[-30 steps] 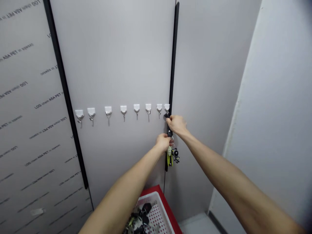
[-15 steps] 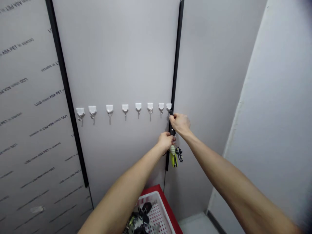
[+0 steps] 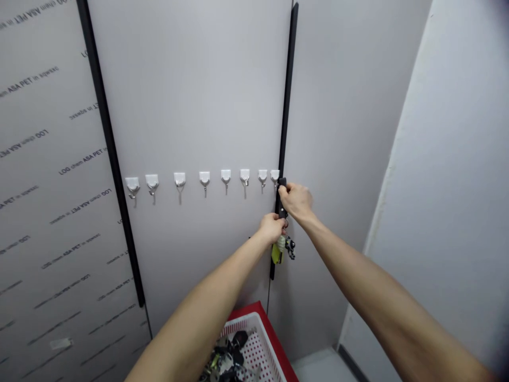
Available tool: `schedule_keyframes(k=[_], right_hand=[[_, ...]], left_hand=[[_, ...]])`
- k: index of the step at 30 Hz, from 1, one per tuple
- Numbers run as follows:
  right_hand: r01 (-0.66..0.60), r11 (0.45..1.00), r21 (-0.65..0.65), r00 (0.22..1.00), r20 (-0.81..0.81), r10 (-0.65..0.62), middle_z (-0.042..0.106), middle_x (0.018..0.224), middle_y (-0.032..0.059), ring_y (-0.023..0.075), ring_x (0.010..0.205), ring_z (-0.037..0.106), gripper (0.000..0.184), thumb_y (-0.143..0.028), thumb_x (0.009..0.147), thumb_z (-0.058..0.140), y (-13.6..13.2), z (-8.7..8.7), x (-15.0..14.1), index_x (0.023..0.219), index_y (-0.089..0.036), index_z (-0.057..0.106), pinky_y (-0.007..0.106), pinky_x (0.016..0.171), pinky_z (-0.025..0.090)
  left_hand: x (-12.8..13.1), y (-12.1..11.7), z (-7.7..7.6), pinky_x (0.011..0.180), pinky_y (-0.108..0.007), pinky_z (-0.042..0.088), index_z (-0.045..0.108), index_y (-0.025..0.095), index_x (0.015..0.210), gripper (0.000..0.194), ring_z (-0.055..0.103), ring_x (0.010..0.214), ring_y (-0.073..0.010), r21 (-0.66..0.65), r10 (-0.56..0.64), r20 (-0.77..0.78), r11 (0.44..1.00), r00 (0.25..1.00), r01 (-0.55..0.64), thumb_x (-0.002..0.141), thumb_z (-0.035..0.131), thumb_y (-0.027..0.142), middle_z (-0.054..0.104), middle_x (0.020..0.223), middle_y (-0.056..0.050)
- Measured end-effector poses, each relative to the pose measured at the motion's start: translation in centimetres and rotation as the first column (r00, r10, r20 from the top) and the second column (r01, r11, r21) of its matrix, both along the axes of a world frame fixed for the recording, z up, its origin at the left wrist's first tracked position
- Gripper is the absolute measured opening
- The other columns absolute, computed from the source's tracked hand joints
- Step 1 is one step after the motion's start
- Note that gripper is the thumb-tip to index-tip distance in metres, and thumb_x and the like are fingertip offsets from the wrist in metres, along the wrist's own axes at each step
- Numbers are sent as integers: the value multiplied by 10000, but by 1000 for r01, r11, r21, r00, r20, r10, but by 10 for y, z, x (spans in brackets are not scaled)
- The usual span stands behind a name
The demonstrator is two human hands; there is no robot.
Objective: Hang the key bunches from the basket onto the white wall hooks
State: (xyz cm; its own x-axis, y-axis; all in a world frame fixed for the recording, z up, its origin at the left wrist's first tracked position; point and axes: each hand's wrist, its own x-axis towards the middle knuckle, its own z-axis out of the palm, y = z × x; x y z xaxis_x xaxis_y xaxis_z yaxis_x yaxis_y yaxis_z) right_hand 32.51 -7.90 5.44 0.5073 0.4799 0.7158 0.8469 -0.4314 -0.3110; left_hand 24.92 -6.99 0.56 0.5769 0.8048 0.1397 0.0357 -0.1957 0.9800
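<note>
My right hand (image 3: 297,199) pinches the black strap (image 3: 282,183) at the top of a keychain, just right of the last white wall hook (image 3: 274,176). Lower down, my left hand (image 3: 272,228) is closed around the keychain near its metal ring, below a snap on the strap. From the ring dangle a yellow-green tag (image 3: 277,253), a pale ribbed charm (image 3: 281,243) and a small black-and-grey figure (image 3: 290,247). The strap is beside the hook, and I cannot tell whether they touch. My left fingers hide part of the ring.
Several white adhesive hooks (image 3: 204,178) run in a row along the grey panel (image 3: 191,106). Black vertical strips (image 3: 289,95) edge the panel. Below, a white perforated basket (image 3: 254,318) holding a jumble of keychains (image 3: 226,358) stands on a red surface (image 3: 274,339).
The strap's top has shifted slightly right, away from the last hook, and its loop now shows more upright. The hanging charms have swung left and up a little.
</note>
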Motion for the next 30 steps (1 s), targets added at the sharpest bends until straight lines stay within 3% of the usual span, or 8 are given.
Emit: schedule_keyframes(k=[5, 17, 23, 27, 30], right_hand=[[-43, 992, -120, 999, 8, 44, 593, 721, 82, 181, 685, 524, 307, -325, 689, 302, 6, -1, 0, 717, -192, 577, 231, 504, 320], [-62, 977, -202, 997, 36, 70, 578, 781, 98, 207, 757, 518, 287, -281, 690, 309, 10, 4, -7, 755, -167, 564, 267, 574, 365], [-74, 975, -209, 997, 13, 78, 574, 771, 109, 210, 747, 519, 340, -334, 727, 259, 8, -16, -3, 797, -163, 544, 288, 578, 368], [-170, 966, -196, 985, -2, 173, 575, 737, 94, 200, 704, 518, 339, -368, 700, 328, -3, -45, -3, 905, -159, 499, 292, 577, 364], [-324, 942, -83, 946, -32, 322, 566, 768, 58, 158, 639, 512, 423, -324, 683, 378, -19, -80, -10, 1073, -161, 360, 275, 576, 365]], left_hand=[[1, 0, -6, 355, -166, 262, 413, 137, 508, 128, 365, 330, -50, -17, 20, -10, 1000, 1000, -21, 629, 396, 100, 370, 370, 56], [-2, 7, -9, 354, -153, 264, 461, 110, 638, 65, 403, 355, -43, -84, 15, 25, 996, 1000, -13, 642, 401, 86, 398, 434, 48], [-10, 6, -19, 408, -147, 314, 426, 115, 916, 264, 430, 419, -35, -98, 62, 95, 994, 994, -53, 658, 393, 72, 488, 577, 18], [-40, 3, -45, 458, -140, 332, 453, 125, 896, 244, 468, 493, -29, -133, 74, 78, 989, 994, -63, 661, 400, 83, 524, 709, -11], [-78, 0, -88, 481, -157, 347, 488, 119, 821, 184, 479, 506, -40, -131, 32, -31, 991, 999, -36, 655, 409, 103, 534, 714, -16]])
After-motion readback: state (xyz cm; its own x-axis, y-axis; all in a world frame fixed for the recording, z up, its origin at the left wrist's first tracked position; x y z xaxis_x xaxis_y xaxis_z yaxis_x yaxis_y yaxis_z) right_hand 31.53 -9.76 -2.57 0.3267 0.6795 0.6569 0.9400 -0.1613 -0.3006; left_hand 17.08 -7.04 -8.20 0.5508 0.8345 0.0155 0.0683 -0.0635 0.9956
